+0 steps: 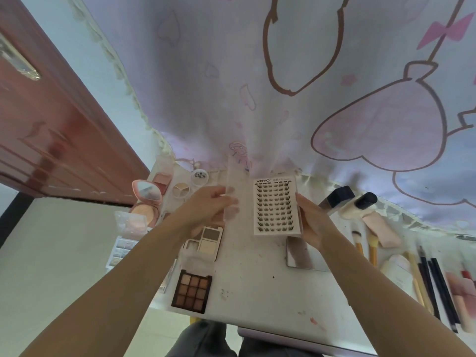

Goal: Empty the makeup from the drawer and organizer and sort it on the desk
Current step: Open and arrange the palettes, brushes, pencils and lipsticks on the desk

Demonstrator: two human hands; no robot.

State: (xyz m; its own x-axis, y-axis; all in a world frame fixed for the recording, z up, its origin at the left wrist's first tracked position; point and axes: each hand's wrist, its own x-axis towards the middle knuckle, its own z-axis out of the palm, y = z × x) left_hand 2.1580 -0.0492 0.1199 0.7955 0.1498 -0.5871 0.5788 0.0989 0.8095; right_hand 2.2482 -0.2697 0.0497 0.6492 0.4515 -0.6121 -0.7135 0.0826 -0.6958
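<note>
The right hand (313,225) is gripping the lash card (275,205) above the surface (257,274), its grip closed on the 3 o'clock edge; the left hand (210,210) is pinching a clear lid (235,191) at 9 o'clock

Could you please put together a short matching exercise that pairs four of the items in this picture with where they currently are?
Items:
1. lash card
2. clear lid
3. brown palette
4. brushes

Places:
A. flat on the desk, near its front edge
B. held by the left hand
C. on the desk, right of the right hand
D. held by the right hand

Pairs: 1-D, 2-B, 3-A, 4-C
</note>
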